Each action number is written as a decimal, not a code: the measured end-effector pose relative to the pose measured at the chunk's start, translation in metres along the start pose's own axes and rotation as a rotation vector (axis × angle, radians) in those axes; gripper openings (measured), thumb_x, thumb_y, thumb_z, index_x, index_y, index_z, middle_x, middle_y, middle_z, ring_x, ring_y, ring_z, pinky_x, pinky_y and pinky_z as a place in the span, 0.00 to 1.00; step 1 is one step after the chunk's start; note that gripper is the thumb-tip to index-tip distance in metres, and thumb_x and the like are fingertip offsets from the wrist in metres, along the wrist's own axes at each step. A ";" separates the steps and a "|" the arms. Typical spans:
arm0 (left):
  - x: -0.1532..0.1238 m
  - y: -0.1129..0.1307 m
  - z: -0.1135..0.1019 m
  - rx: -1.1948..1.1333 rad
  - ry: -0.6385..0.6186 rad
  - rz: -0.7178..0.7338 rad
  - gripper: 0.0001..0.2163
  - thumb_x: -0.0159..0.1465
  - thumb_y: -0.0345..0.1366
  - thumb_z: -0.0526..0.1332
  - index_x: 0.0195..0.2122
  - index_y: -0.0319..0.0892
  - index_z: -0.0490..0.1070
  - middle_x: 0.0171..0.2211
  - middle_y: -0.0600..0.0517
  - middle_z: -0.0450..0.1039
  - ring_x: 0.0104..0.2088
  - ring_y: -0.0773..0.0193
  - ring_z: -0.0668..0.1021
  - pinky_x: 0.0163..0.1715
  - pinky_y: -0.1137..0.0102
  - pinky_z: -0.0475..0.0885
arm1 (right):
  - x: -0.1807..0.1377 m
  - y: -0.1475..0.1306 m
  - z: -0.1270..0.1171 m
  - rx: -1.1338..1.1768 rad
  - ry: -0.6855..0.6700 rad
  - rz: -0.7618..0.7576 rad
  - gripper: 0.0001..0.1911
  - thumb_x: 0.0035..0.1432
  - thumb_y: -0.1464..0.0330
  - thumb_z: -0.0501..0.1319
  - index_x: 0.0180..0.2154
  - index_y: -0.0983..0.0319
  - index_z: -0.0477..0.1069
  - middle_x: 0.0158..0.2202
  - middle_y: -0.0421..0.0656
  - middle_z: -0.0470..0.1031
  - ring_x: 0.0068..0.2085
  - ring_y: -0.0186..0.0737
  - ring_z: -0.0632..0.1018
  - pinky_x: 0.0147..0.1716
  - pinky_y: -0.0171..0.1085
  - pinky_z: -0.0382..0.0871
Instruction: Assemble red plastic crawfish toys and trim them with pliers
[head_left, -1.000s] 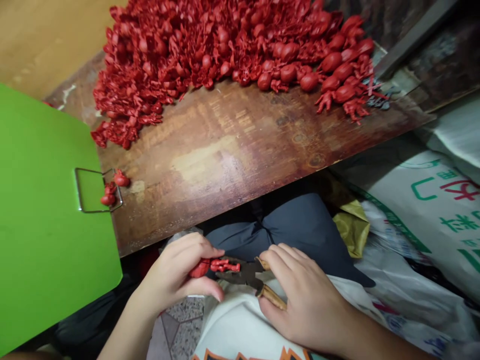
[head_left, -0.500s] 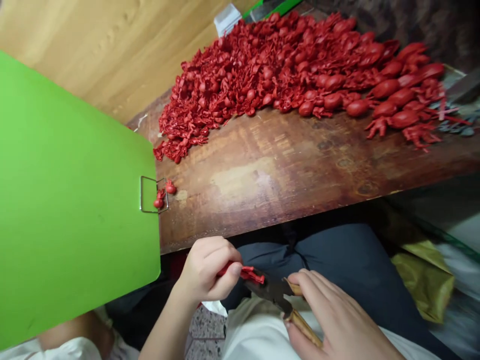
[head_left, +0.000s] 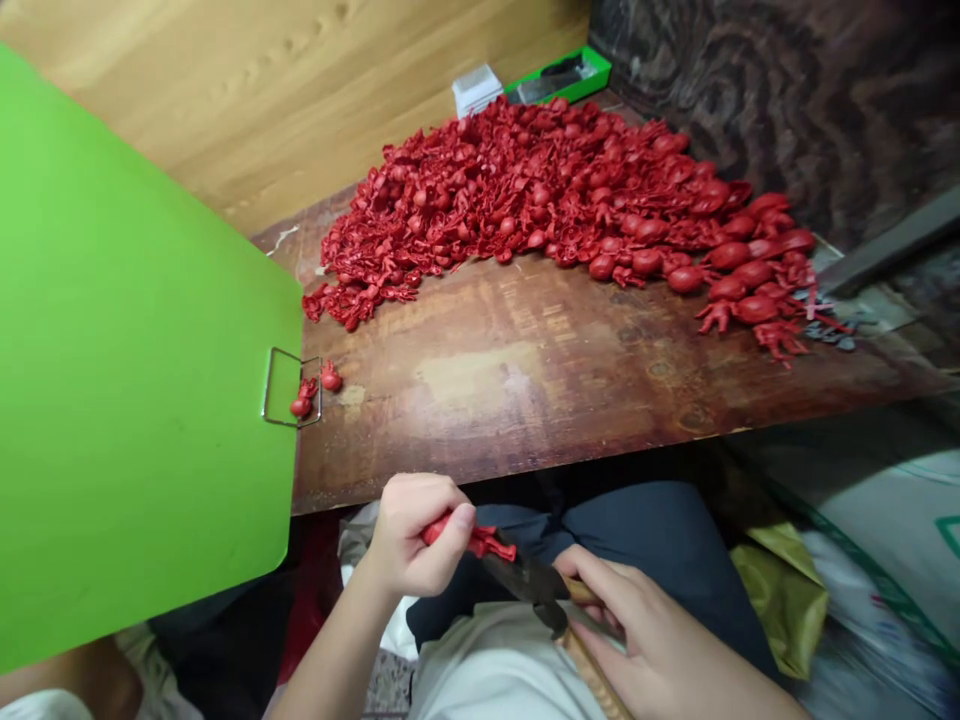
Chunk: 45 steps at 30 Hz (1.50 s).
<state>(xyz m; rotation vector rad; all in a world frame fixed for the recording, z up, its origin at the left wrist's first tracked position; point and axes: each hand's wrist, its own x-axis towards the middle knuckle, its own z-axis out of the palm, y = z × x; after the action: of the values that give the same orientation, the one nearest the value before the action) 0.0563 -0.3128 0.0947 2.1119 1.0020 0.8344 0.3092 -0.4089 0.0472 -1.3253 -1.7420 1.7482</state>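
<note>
My left hand [head_left: 412,535] is closed round a small red plastic figure [head_left: 480,541], held over my lap just below the table edge. My right hand [head_left: 660,650] grips the wooden-coloured handles of dark pliers [head_left: 536,583], and the jaws meet the end of the red figure. A big heap of the same red plastic pieces [head_left: 555,190] covers the far half of the worn wooden table [head_left: 525,380]. Two loose red pieces [head_left: 311,390] lie by a wire handle at the edge of a green board [head_left: 127,400].
The green board juts over the table's left side. A white box [head_left: 477,92] and a green tray [head_left: 559,78] stand behind the heap. A printed white sack [head_left: 885,520] and a yellow bag [head_left: 780,590] lie on the right beside my leg.
The view has tilted up and swung, so more of the heap and the back wall show. My hands stay joined at the red figure, and the pliers now angle down to the right.
</note>
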 end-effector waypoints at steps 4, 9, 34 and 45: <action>-0.004 -0.011 -0.003 -0.288 0.268 -0.196 0.23 0.76 0.49 0.55 0.29 0.41 0.76 0.23 0.51 0.74 0.23 0.67 0.74 0.25 0.73 0.68 | 0.005 0.005 -0.007 -0.040 0.026 0.033 0.03 0.63 0.68 0.61 0.39 0.56 0.68 0.35 0.38 0.78 0.36 0.39 0.79 0.38 0.33 0.73; 0.009 -0.016 -0.008 -0.947 0.506 -0.506 0.22 0.63 0.55 0.70 0.46 0.42 0.80 0.30 0.52 0.76 0.23 0.70 0.70 0.19 0.76 0.66 | 0.018 0.024 -0.024 0.035 0.238 0.058 0.13 0.64 0.56 0.63 0.33 0.57 0.68 0.29 0.38 0.76 0.31 0.38 0.78 0.32 0.31 0.72; -0.001 0.009 -0.033 0.374 0.460 0.154 0.08 0.77 0.39 0.52 0.53 0.45 0.62 0.33 0.53 0.77 0.29 0.64 0.79 0.31 0.71 0.74 | 0.120 0.053 -0.153 -0.647 0.843 -0.237 0.28 0.60 0.45 0.61 0.43 0.62 0.79 0.41 0.53 0.82 0.41 0.54 0.84 0.45 0.47 0.77; -0.025 0.003 -0.031 0.274 0.293 -0.139 0.09 0.74 0.41 0.55 0.46 0.48 0.74 0.31 0.51 0.80 0.29 0.57 0.83 0.30 0.70 0.74 | 0.181 0.060 -0.153 -0.838 0.914 -0.370 0.23 0.69 0.52 0.57 0.50 0.63 0.76 0.45 0.54 0.81 0.46 0.54 0.82 0.47 0.48 0.76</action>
<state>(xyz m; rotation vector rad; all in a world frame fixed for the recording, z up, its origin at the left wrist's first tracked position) 0.0207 -0.3260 0.1084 2.1506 1.4723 1.0032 0.3591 -0.1882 -0.0456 -1.5626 -1.9379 0.0626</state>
